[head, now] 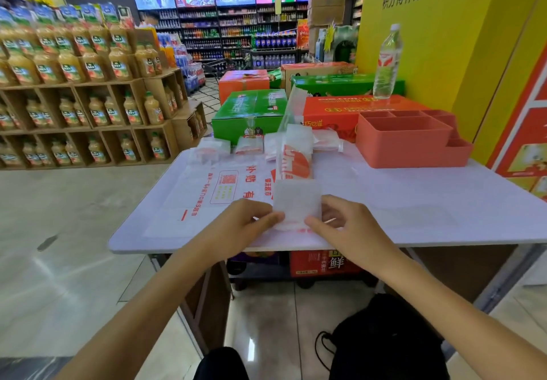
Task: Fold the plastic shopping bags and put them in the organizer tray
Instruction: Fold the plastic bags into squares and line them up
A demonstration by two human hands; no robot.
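Observation:
A long folded strip of white plastic bag (pixel 296 199) with red print runs away from me on the white table (pixel 414 202). Its near end is turned up into a small square. My left hand (pixel 251 225) pinches that fold at its left edge, and my right hand (pixel 337 219) pinches it at the right edge. Under and left of the strip lies a flat open bag (pixel 207 199) with red lettering. Several small folded bags (pixel 248 145) sit in a row at the table's far side. The coral organizer tray (pixel 408 140) stands at the far right, its compartments bare.
Green and orange cartons (pixel 248 113) are stacked behind the table, one carrying a water bottle (pixel 387 63). A yellow wall (pixel 444 39) rises on the right. Juice bottle shelves (pixel 88 83) fill the left. A black bag (pixel 384 338) lies on the floor by my legs.

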